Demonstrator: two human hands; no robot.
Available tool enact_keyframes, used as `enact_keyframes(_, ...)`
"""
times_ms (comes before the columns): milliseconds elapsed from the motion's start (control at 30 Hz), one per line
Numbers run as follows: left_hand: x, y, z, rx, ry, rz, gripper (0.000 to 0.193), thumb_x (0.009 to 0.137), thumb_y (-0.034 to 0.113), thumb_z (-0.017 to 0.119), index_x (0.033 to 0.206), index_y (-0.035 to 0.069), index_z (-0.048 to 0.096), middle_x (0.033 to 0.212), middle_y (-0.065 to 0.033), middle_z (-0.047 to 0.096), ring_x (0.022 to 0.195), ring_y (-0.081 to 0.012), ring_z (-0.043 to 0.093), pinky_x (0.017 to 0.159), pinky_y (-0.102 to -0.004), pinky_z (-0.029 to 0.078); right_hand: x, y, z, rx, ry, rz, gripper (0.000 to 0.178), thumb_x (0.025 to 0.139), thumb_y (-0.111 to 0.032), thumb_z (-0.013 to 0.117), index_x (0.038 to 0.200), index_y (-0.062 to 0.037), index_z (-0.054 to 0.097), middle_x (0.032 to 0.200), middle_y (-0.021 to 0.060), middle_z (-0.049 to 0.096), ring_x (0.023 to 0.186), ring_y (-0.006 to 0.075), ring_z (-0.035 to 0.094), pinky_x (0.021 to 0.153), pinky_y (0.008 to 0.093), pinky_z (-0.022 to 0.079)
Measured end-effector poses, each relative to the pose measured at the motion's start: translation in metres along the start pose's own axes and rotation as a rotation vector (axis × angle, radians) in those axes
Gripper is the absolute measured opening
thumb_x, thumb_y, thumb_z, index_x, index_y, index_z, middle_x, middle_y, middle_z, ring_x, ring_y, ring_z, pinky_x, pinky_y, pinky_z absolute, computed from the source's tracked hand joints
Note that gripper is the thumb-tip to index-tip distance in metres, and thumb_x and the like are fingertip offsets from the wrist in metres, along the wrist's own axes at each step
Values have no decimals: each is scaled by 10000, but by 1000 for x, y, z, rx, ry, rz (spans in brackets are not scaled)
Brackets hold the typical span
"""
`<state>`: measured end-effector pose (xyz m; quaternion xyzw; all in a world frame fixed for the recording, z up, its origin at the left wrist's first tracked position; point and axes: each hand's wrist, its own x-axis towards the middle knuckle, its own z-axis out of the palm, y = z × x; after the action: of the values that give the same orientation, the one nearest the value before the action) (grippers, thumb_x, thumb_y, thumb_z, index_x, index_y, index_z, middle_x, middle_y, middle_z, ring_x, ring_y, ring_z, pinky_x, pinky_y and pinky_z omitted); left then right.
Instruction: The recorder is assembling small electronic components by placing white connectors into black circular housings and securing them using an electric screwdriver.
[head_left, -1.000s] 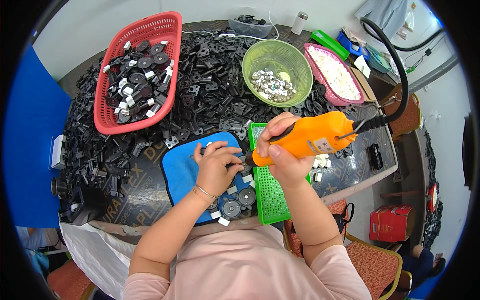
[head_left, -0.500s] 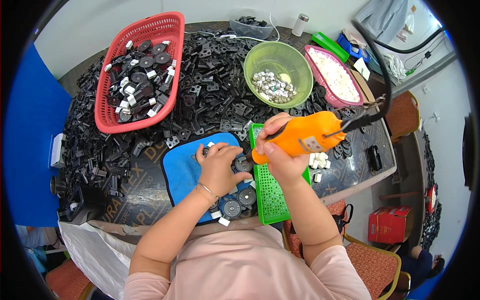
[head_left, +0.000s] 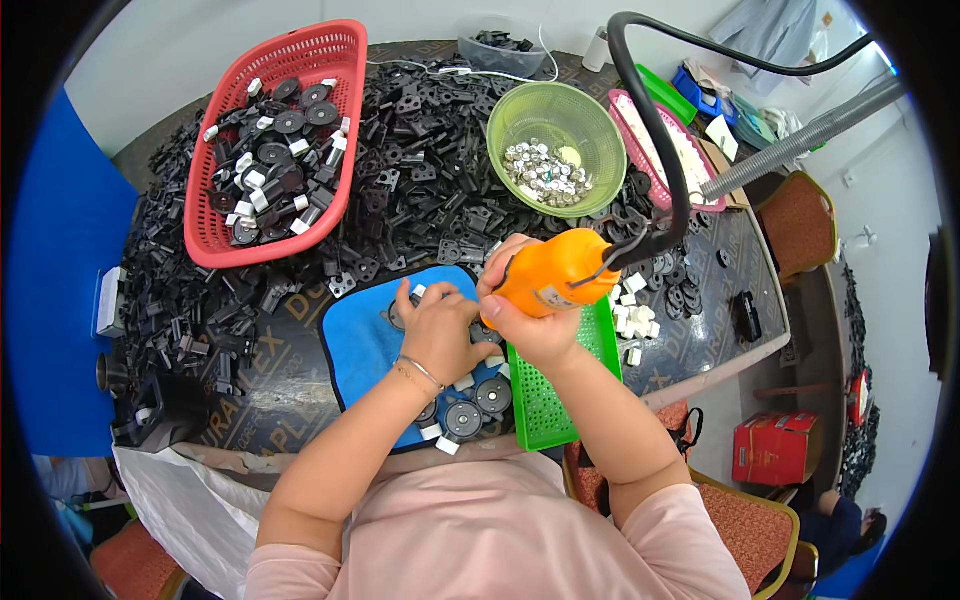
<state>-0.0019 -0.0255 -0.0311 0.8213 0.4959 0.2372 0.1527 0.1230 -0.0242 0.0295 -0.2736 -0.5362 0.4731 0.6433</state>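
My right hand (head_left: 530, 315) is wrapped round an orange electric screwdriver (head_left: 562, 272). The driver slants down and left, and its tip is hidden by my hands. My left hand (head_left: 440, 335) curls over a blue cloth (head_left: 355, 345), its thumb and fingers round a black wheel-like part (head_left: 486, 333), which is half covered. Below that hand, several finished-looking black wheels with white tabs, such as the wheel (head_left: 463, 419), lie on the cloth's near edge. A green perforated tray (head_left: 545, 410) stands right beside the cloth, under my right wrist.
A red basket (head_left: 350, 190) of wheels and white pieces sits at the far left on heaped black parts (head_left: 400, 190). Beyond the tray stand a green basket (head_left: 600, 150) of small metal pieces and a pink basket (head_left: 715, 207). White blocks (head_left: 632, 322) lie right of the tray. A thick black cable (head_left: 670, 150) hangs from above.
The screwdriver and my right hand have shifted left, toward my left hand, and the cable has swung left with them. My left hand stays nearly in place.
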Motion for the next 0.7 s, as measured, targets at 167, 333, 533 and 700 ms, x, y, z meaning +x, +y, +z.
enact_keyframes(167,3,3,-4,-25,-27,-9,381,536,336,827,837,142,697,855,8,636,1053,-208,517,1016,-591,155,4,2,-2,32,-13,-91,250,694,9,668,902,-3,530,862,98,517,721,154,545,612,253,468)
enact_keyframes(333,1,3,-7,-18,-89,-31,402,530,338,829,852,129,711,875,-4,644,1058,-211,517,1021,-591,147,17,-34,-24,21,-29,-233,313,702,-17,677,963,9,507,913,129,514,654,190,570,611,293,490)
enact_keyframes(533,2,2,-8,8,-124,-28,430,551,368,819,895,134,709,914,-16,654,1142,-224,485,1044,-582,106,-3,-40,-59,-70,121,-124,285,717,-2,635,959,9,486,904,123,503,622,190,557,586,289,475)
enact_keyframes(700,0,0,-10,-4,-144,50,435,535,369,822,871,117,710,895,-27,649,1141,-253,481,1037,-617,106,-10,-29,-63,-20,136,-124,268,716,17,619,955,13,496,907,121,502,626,191,557,589,292,476)
